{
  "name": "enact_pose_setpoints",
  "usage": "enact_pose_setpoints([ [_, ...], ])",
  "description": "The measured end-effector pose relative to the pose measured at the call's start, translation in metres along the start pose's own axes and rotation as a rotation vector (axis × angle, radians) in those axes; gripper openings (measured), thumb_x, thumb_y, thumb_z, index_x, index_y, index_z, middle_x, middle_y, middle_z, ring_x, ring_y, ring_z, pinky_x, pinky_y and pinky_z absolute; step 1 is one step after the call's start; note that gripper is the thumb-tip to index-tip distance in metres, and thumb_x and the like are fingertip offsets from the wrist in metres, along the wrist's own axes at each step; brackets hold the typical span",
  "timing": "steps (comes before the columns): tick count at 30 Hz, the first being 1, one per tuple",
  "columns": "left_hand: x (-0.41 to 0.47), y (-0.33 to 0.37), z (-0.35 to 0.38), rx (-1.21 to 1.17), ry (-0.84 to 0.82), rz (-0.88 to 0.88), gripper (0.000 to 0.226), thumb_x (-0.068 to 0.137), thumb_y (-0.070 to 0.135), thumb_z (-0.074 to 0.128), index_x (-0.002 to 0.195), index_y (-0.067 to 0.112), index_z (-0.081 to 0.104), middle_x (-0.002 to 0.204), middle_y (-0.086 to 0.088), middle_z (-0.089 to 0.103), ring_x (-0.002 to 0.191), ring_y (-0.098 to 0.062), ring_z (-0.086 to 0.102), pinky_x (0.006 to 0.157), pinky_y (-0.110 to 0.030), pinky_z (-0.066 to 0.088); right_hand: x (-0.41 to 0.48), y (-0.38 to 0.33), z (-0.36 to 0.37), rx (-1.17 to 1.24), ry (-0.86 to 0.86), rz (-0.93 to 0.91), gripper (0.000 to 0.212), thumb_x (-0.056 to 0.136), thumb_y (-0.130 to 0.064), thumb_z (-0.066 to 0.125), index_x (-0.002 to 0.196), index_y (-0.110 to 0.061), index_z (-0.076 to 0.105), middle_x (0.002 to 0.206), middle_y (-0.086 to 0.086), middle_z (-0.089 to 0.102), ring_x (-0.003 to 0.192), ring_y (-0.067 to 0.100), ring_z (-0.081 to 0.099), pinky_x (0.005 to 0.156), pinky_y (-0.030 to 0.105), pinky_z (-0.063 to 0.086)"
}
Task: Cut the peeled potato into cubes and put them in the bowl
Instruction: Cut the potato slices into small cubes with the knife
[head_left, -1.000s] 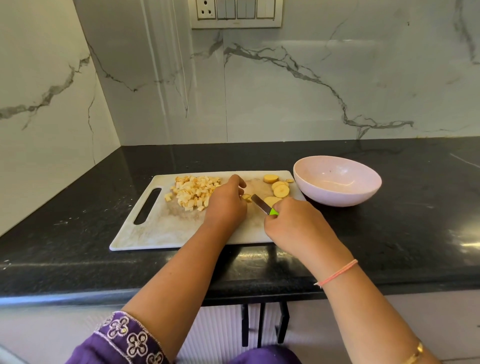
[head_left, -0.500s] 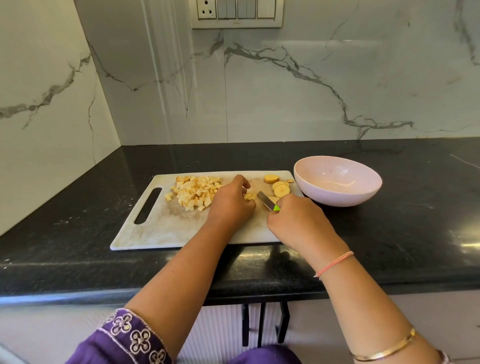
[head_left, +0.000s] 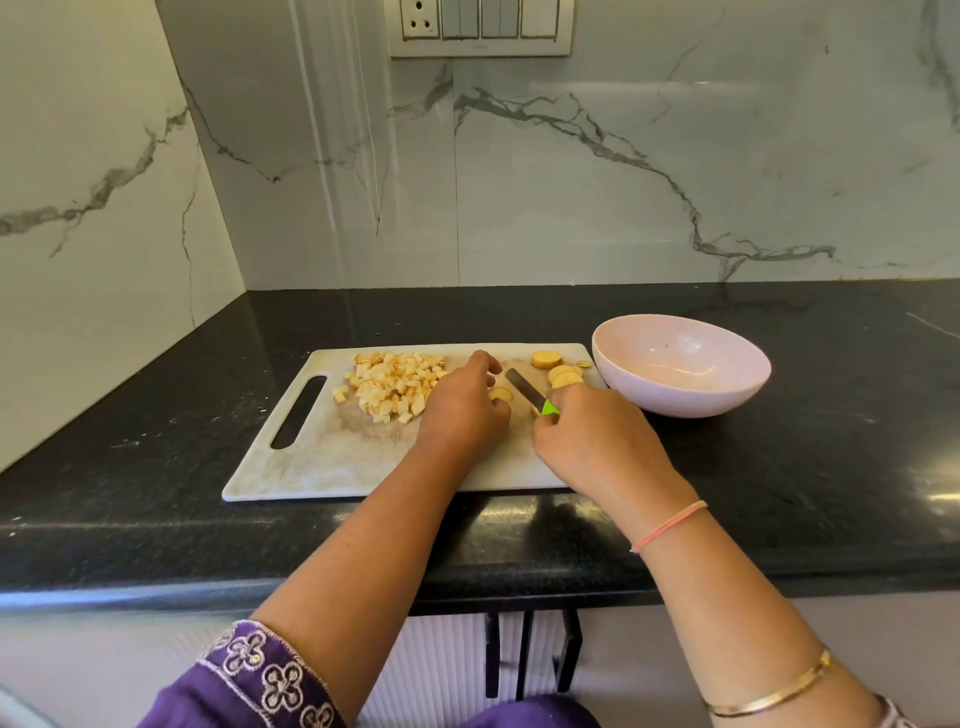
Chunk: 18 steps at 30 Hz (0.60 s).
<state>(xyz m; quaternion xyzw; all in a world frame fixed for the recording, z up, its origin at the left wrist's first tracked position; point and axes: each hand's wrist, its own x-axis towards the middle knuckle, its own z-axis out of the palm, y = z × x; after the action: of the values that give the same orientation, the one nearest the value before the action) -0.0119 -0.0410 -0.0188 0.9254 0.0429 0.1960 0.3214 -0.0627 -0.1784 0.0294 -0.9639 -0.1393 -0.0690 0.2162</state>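
Since half a second ago the left hand (head_left: 462, 410) has stayed put, fingers curled down over a pale yellow potato slice (head_left: 501, 394) near the middle of the board. The right hand (head_left: 597, 441) has moved slightly away from the person. It grips a small steel-bladed knife with a bright green handle (head_left: 527, 391), whose tip now points a little further towards the back edge. The blade lies just right of the held slice.

The heap of small pale potato cubes (head_left: 397, 384) lies on the left half of the white plastic cutting board with a slot handle (head_left: 332, 467), touching the left hand's knuckles. A few round uncut potato slices (head_left: 563, 375) lie at the far right corner, beyond the knife. The left hand hides most of the slice it holds, and the right hand covers nearly all the knife's handle. A pale pink round bowl (head_left: 691, 402) stands just beside the board's right end.

A pink thread band (head_left: 670, 525) and a thin gold bangle (head_left: 769, 696) circle the right forearm. A purple embroidered sleeve (head_left: 260, 675) covers the left arm.

The board lies on a glossy black speckled stone surface (head_left: 156, 441) set in a corner of white grey-veined marble walls (head_left: 623, 182). A white switch panel (head_left: 480, 26) is mounted high on the wall.
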Motion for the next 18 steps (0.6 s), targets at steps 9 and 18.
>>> enact_pose_setpoints([
  [9,0.007,-0.002,0.004,0.019,0.048,-0.041,0.031,0.087,0.007,0.056,0.117,0.015,0.056,0.107,-0.005,0.067,0.095,-0.019,0.062,0.078,-0.03,0.052,0.008,-0.009,0.007,-0.107,-0.029,-0.053,0.02,0.095,-0.026,0.044,0.1,-0.016,0.061,0.082,0.001,0.052,0.075,0.019,0.049,0.056,0.025,0.032],
  [18,0.011,-0.002,0.013,-0.023,0.073,-0.121,0.034,0.088,0.008,0.059,0.122,0.016,0.055,0.109,-0.003,0.066,0.096,-0.016,0.061,0.072,-0.023,0.045,0.005,-0.015,0.001,-0.175,-0.068,-0.09,0.018,0.096,-0.022,0.043,0.103,-0.015,0.057,0.07,-0.004,0.038,0.077,0.019,0.046,0.065,0.029,0.037],
])
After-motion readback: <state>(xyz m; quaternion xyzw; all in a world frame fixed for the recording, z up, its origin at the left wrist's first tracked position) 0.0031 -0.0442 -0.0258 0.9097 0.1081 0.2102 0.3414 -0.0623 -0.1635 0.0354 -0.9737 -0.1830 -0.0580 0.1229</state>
